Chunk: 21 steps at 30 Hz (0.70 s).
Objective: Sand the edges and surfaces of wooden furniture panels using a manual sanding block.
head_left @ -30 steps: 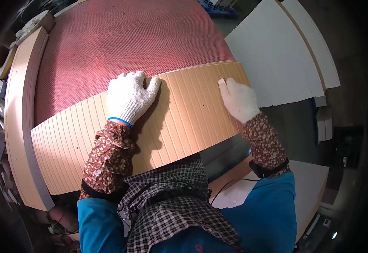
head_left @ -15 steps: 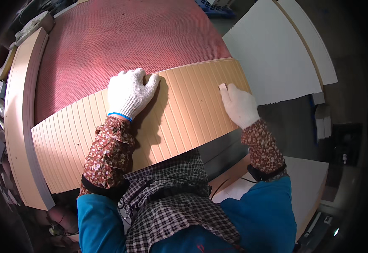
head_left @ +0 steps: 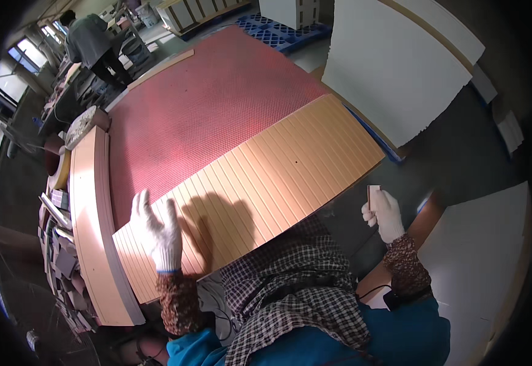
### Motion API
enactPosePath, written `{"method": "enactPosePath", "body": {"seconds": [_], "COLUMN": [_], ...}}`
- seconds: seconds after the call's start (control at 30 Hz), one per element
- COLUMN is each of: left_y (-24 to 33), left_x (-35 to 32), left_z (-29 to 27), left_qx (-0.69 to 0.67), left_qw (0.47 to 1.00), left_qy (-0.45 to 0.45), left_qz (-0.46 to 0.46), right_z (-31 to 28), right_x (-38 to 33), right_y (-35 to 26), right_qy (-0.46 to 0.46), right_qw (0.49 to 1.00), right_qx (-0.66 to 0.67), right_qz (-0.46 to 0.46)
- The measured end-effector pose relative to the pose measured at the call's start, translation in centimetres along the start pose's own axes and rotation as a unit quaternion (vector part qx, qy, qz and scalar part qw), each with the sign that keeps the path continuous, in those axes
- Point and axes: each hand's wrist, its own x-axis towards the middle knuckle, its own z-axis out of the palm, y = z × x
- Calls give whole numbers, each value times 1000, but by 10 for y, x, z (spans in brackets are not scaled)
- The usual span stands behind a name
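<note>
A tan board with parallel grooves [head_left: 278,177] lies on the near part of a red textured mat [head_left: 217,91]. Over the board's left end is my left hand [head_left: 157,235] in a white knit glove. Its fingers are spread, nothing is in them, and its shadow falls on the board to its right. My right hand [head_left: 386,216], gloved in white too, is off the board's near right edge. It grips a small flat block [head_left: 373,194] with a pale face and a brownish edge; the fingers hide part of it.
Long tan boards [head_left: 92,226] are stacked left of the mat, with a pile of offcuts [head_left: 67,262] beyond. Large white panels [head_left: 394,73] stand at right, above a blue pallet edge. A white-topped panel [head_left: 473,262] lies near right. Another person [head_left: 95,46] is at far left.
My left hand has come off the middle of the board and gone to its left end, fingers spread. My right hand has moved off the board with the block. The view has shifted, showing more background.
</note>
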Motion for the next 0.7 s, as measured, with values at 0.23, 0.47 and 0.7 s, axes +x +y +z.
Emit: {"method": "enactPosePath", "body": {"seconds": [0.23, 0.47, 0.7], "left_y": [-117, -161, -171], "left_x": [-131, -160, -155], "left_z": [-120, -96, -113], "left_qx": [5, -362, -422], "left_qw": [913, 785, 791], "left_qy": [140, 171, 38], "left_qz": [-382, -472, -441], "right_z": [41, 66, 70], "right_x": [49, 46, 55], "right_y": [37, 30, 35], "right_qy": [-7, 35, 103], "right_qw": [902, 903, 900], "right_qx": [428, 417, 416], "right_qz": [-55, -98, -78]}}
